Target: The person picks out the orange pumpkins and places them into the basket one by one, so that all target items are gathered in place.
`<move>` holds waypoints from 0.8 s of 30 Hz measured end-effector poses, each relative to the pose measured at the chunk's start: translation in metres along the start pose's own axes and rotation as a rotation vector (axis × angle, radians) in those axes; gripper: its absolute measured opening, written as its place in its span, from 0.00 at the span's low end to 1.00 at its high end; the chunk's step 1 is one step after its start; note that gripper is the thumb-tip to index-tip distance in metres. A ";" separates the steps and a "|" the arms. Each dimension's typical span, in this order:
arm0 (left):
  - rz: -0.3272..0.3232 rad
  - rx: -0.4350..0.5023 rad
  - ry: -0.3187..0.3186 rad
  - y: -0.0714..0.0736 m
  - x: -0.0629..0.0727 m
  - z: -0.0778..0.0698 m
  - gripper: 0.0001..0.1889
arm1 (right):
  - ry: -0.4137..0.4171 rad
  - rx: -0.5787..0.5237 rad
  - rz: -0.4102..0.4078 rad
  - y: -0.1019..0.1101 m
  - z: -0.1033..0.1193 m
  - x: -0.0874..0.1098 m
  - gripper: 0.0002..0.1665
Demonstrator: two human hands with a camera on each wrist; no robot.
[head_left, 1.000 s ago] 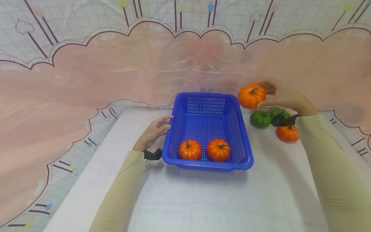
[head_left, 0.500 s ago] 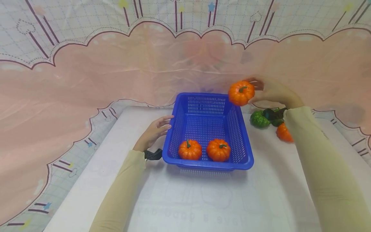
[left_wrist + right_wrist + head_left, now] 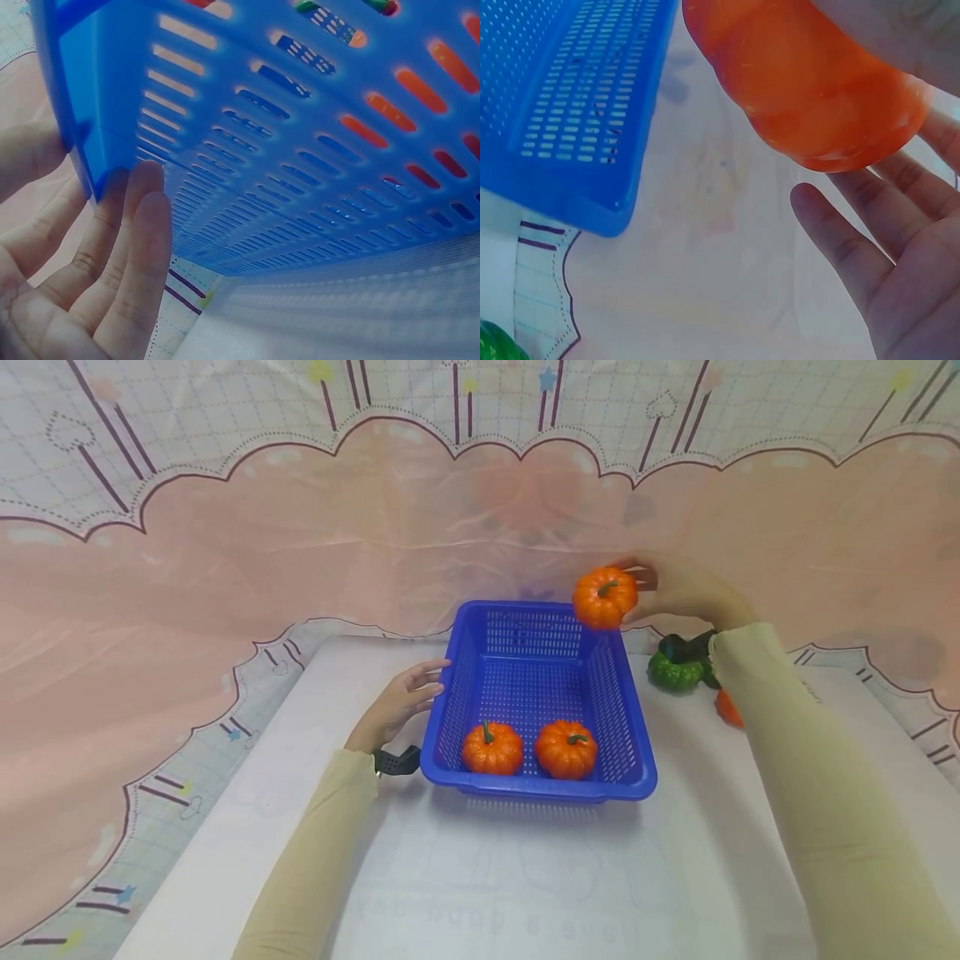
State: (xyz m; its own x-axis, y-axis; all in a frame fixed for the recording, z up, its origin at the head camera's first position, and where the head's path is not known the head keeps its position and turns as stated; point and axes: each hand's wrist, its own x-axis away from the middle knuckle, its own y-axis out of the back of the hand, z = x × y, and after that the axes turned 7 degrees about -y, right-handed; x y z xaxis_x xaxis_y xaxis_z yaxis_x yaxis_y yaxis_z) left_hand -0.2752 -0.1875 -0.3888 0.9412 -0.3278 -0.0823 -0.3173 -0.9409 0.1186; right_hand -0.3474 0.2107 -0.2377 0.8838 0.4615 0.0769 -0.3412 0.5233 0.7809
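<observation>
My right hand grips an orange toy pumpkin by its side, holding it over the far right corner of a blue plastic basket. In the right wrist view the thumb and some fingers press on the pumpkin, while one finger stands off it. At the basket's left side, my left hand rests with fingers nearly straight; the left wrist view has the fingertips against the slotted wall. Two more orange pumpkins, one left and one right, sit inside at the near end.
Right of the basket, a green pumpkin lies on the white table, with another green one mostly hidden behind the wrist strap. An orange pumpkin is partly covered by the right sleeve. A patterned cloth rises behind the table.
My right hand has carried the orange pumpkin leftward, from beside the basket to over its far right corner. The left hand and the basket have stayed in place.
</observation>
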 end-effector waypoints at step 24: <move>-0.003 0.026 -0.013 0.001 -0.001 0.003 0.27 | 0.068 -0.155 0.061 -0.048 0.007 -0.045 0.41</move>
State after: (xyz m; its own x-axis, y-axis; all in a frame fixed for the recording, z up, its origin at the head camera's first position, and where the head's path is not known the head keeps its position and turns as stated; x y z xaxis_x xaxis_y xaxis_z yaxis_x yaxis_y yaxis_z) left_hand -0.2773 -0.1886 -0.3917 0.9404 -0.3262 -0.0958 -0.3178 -0.9436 0.0924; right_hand -0.3686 0.1599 -0.2738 0.8381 0.5404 0.0745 -0.4430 0.5947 0.6709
